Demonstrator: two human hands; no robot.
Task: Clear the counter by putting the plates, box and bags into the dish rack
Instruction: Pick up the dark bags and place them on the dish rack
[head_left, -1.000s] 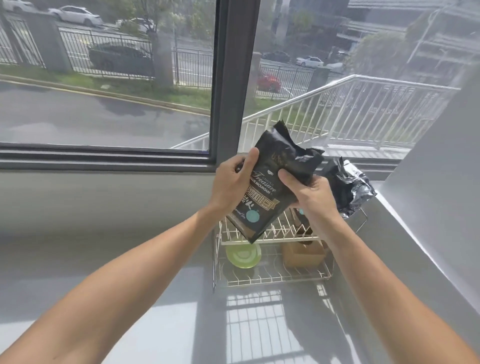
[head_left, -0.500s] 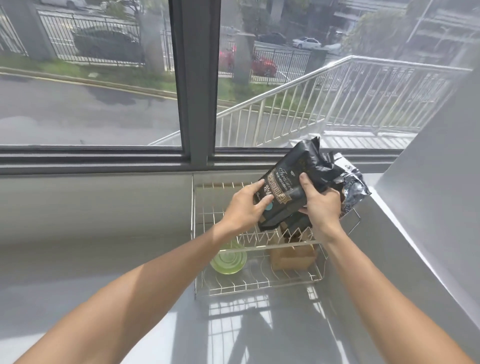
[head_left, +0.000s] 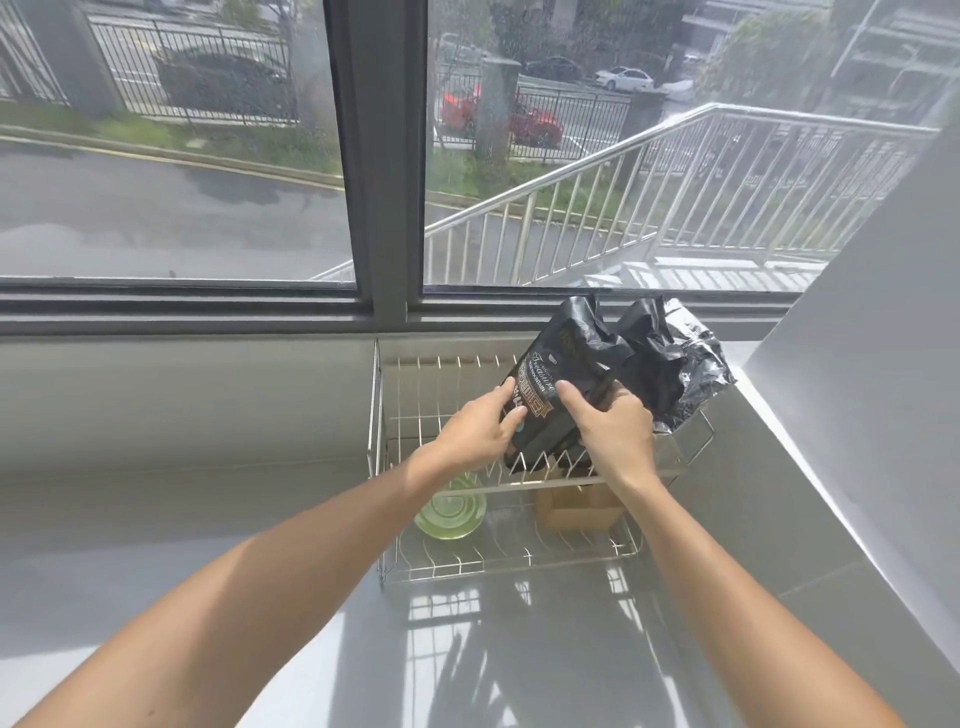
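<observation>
A two-tier wire dish rack (head_left: 375, 415) stands on the grey counter against the window sill. A black printed bag (head_left: 566, 364) stands tilted in the upper tier's prongs, held by both hands: my left hand (head_left: 480, 431) grips its left edge and my right hand (head_left: 613, 428) its right side. Behind it, at the rack's right end, leans a second crumpled black bag (head_left: 675, 364). On the lower tier sit a green plate (head_left: 451, 512) and a brown box (head_left: 576, 509), the box partly hidden by my right wrist.
The grey counter (head_left: 208, 519) stretches left and toward me. A white wall (head_left: 857, 389) slants along the right side, close to the rack. The window frame (head_left: 384, 156) and its sill run behind the rack.
Both hands have lowered the black printed bag from above the rack down into the upper tier. The view has tilted down and shifted, showing the whole rack.
</observation>
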